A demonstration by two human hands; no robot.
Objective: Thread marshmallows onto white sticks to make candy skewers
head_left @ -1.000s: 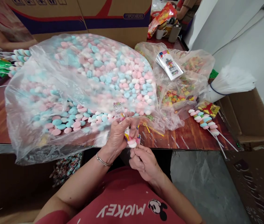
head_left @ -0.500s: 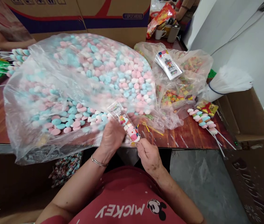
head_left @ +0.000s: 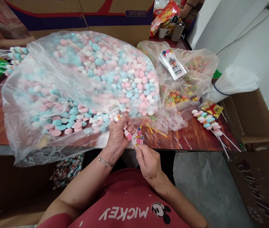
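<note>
My left hand (head_left: 119,131) is closed around a printed clear packet (head_left: 114,108) with marshmallows inside. Its clear top sticks out above my fist, and its colourful lower end (head_left: 138,137) shows below. My right hand (head_left: 150,161) is pinched at that lower end, on a white stick (head_left: 134,143) that shows only in part. Just beyond my hands lies a big clear plastic bag (head_left: 39,133), full of pink, blue and white marshmallows (head_left: 73,110). Several yellow twist ties (head_left: 159,133) lie on the table to the right of the packet.
Gummy candy bags (head_left: 180,98) lie right of centre, topped by a stack of printed packets (head_left: 173,66). Marshmallow skewers (head_left: 208,122) rest near the right edge beside a bundle of white sticks (head_left: 235,82). Cardboard boxes (head_left: 253,118) stand right and below left. Another person's arm (head_left: 3,39) is at upper left.
My left hand has gone from loosely cupped beside the packet to a fist wrapped around it. My right hand has shifted slightly down and left, keeping its pinch at the lower end.
</note>
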